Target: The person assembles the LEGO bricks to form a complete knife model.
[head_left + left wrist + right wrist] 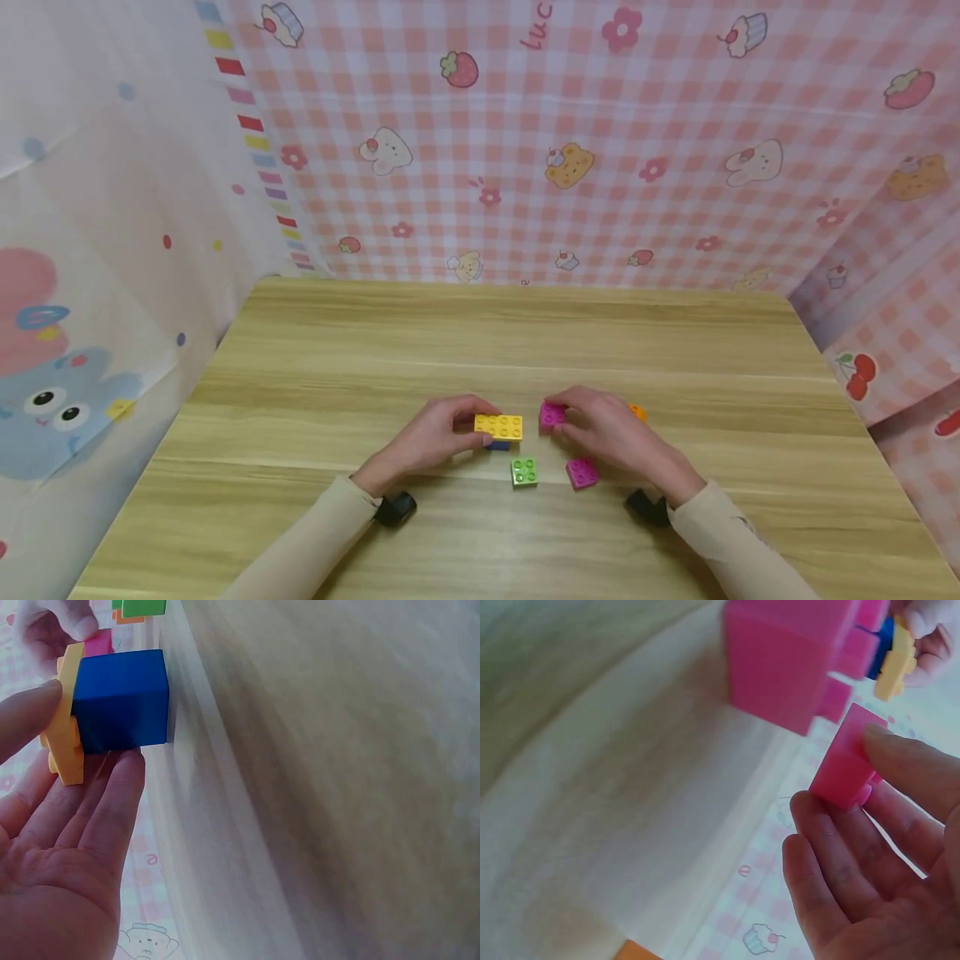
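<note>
My left hand (435, 435) holds a flat yellow brick (498, 427) by its left end, thumb in front and fingers behind. Beneath the yellow brick sits a blue brick (124, 699), joined to it and largely hidden from above in the head view. To the right, my right hand (611, 429) pinches a magenta brick (552, 416) between thumb and fingers, its studs facing up. A second magenta brick (582, 473) lies on the table just in front of that hand. Left of it is a lime green brick (524, 472) with its studs up.
An orange brick (637, 412) shows partly behind my right hand. The wooden table (420, 333) runs back to a pink checked cloth (525, 225). Black wrist cameras (396, 509) sit under both sleeves, close over the table.
</note>
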The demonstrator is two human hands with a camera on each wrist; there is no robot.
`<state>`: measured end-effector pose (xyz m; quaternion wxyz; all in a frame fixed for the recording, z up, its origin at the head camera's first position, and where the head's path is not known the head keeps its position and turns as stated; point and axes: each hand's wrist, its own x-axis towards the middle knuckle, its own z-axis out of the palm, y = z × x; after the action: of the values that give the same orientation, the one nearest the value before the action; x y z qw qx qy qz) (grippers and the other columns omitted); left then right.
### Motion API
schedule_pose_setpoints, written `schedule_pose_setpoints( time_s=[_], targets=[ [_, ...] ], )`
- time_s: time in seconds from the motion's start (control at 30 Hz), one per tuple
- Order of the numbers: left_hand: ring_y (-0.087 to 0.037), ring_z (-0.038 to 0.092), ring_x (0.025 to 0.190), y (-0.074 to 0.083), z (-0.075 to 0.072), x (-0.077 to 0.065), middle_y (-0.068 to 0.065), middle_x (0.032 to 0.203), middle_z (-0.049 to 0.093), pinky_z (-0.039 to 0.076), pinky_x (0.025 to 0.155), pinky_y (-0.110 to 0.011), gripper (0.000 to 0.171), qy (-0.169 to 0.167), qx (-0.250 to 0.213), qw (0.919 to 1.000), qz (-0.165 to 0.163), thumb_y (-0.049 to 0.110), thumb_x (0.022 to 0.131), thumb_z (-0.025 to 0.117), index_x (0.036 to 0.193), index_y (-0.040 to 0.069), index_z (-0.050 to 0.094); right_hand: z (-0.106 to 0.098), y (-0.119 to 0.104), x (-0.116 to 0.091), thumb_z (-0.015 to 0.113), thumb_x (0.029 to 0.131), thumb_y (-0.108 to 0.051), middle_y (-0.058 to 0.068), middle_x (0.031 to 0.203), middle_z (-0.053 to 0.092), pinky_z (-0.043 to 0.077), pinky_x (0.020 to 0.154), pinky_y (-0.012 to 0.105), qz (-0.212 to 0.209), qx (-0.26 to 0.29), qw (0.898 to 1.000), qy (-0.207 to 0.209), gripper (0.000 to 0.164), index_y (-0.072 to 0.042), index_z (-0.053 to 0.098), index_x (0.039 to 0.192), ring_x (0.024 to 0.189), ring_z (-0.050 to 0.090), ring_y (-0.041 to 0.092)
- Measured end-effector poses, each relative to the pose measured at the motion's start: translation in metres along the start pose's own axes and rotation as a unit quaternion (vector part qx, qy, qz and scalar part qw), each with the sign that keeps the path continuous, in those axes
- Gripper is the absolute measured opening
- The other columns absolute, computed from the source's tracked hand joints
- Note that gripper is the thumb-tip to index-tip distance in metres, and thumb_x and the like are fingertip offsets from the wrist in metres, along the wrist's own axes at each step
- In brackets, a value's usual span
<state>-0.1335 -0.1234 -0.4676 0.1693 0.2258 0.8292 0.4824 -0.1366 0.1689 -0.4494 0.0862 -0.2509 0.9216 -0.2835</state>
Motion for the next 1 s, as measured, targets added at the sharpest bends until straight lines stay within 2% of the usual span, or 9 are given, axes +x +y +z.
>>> schedule_pose_setpoints(
  time_s=[0.13, 0.3, 0.53, 1.0],
  targets=[
    [-0.019, 0.067, 0.112, 0.000, 0.001, 0.000, -0.007, 0.125, 0.069, 0.056, 0.099, -0.034, 0.030, -0.002, -0.008, 1.0000, -0.002, 0.008, 0.096, 0.075, 0.126, 0.007, 0.069, -0.003, -0.004, -0.003, 0.076, 0.096, -0.014, 0.007, 0.128, 0.070, 0.054, 0.102, 0.050, -0.003, 0.011, 1.000, 0.009, 0.039, -0.008, 0.067, 0.133, 0.120, 0.065, 0.027],
    [-0.016, 0.067, 0.110, -0.001, 0.001, -0.001, -0.005, 0.124, 0.070, 0.056, 0.098, -0.035, 0.030, -0.001, -0.005, 1.0000, -0.001, 0.009, 0.096, 0.075, 0.125, 0.008, 0.070, -0.005, -0.007, -0.004, 0.076, 0.096, -0.015, 0.007, 0.130, 0.070, 0.053, 0.102, 0.052, -0.014, 0.014, 0.999, 0.026, 0.039, -0.009, 0.068, 0.133, 0.122, 0.064, 0.028],
    [-0.017, 0.067, 0.110, -0.003, 0.001, 0.000, -0.006, 0.124, 0.069, 0.057, 0.098, -0.035, 0.031, -0.001, -0.005, 1.0000, -0.006, 0.010, 0.096, 0.075, 0.126, 0.008, 0.069, -0.006, -0.017, -0.005, 0.079, 0.095, -0.020, 0.004, 0.126, 0.071, 0.056, 0.098, 0.050, -0.030, 0.021, 0.998, 0.054, 0.038, -0.011, 0.070, 0.131, 0.116, 0.067, 0.024],
    [-0.020, 0.068, 0.113, -0.004, 0.001, 0.000, -0.007, 0.127, 0.069, 0.056, 0.100, -0.035, 0.030, -0.002, -0.020, 0.9998, -0.002, 0.011, 0.097, 0.074, 0.127, 0.007, 0.069, -0.006, -0.034, -0.002, 0.079, 0.095, -0.025, -0.005, 0.122, 0.071, 0.058, 0.095, 0.043, -0.055, 0.049, 0.995, 0.065, 0.038, -0.015, 0.071, 0.130, 0.111, 0.067, 0.016]
  ],
)
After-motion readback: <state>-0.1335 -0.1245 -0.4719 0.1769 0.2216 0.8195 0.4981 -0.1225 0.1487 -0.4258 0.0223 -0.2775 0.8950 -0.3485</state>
